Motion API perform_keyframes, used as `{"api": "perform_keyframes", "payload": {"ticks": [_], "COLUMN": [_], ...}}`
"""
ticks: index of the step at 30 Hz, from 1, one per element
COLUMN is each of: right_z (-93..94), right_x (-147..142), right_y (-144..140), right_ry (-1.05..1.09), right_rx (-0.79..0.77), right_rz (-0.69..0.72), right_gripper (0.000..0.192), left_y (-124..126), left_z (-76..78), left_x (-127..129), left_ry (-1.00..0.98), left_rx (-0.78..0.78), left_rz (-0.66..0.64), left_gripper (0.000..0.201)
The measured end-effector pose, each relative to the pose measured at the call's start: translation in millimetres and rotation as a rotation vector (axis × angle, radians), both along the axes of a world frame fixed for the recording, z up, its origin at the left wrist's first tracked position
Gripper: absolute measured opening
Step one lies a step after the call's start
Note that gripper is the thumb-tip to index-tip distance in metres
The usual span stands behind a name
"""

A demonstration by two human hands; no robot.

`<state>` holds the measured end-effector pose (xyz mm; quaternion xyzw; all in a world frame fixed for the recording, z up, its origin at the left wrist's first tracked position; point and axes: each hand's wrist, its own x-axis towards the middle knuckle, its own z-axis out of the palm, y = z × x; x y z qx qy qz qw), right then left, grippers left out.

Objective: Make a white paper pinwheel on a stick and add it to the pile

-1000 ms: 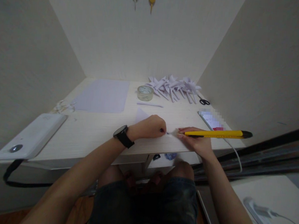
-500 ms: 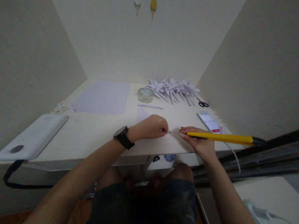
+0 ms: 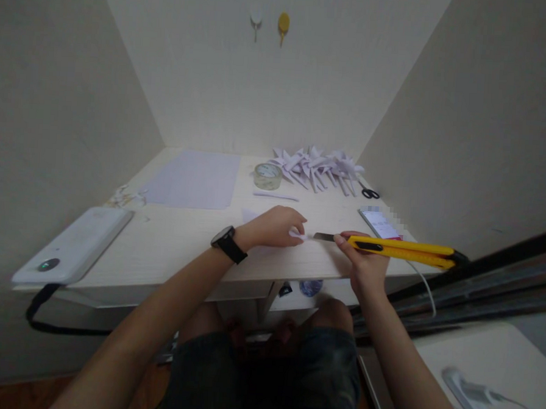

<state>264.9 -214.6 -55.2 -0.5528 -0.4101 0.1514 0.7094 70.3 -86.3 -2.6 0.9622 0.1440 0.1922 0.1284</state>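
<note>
While the left hand [image 3: 278, 225] pins a small white paper piece [image 3: 297, 234] flat near the front edge of the pale wood-grain desk [image 3: 179, 242], fingers curled down onto it, the right hand [image 3: 365, 264] is clenched around a long yellow utility knife with a black end cap [image 3: 403, 250]. Knife lies roughly level, handle pointing right past the desk edge, metal blade [image 3: 324, 237] extended left, tip just beside the paper piece and the left fingertips; cannot tell if blade touches paper. Black wristwatch [image 3: 227, 243] on left wrist.

Further back on desk: roll of clear tape [image 3: 268, 175] mid-back, thin white paper strip [image 3: 276, 196] just in front of it, heap of folded white paper pinwheels [image 3: 318, 164] at back right, small black-handled scissors [image 3: 371, 191] beside the heap. Large pale lilac sheet [image 3: 194, 179] lies flat back left, crumpled paper scraps [image 3: 127, 197] near its left edge. White rectangular power bank [image 3: 72, 246] at front left corner, black strap hanging off it. Smartphone with lit screen [image 3: 379, 222] sits right of the knife blade, white cable trailing off the desk edge. Two small hooks, one white, one yellow [image 3: 283, 23], on back wall. Person's dark shorts visible below desk.
</note>
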Motion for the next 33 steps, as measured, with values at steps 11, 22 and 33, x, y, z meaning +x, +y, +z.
{"api": "perform_keyframes", "payload": {"ticks": [11,22,33], "right_z": [11.7,9.5,11.1], "right_x": [-19.1,44.0,30.3], "right_y": [-9.6,-52.5,-48.5], "right_ry": [0.109,-0.033,-0.813], "right_rx": [-0.059,-0.024,-0.130], "right_rz": [0.255,0.506,0.135], "right_gripper": [0.046,0.055,0.031], "left_y": [-13.4,13.5,4.4], "left_z": [7.8,25.3,42.4], "left_x": [4.7,-24.9,-16.1], "left_ry": [-0.085,0.028,-0.079], "left_rx": [-0.735,-0.587,-0.211], "left_rz": [-0.008,0.008,0.268], "left_gripper": [0.019,0.013,0.024]}}
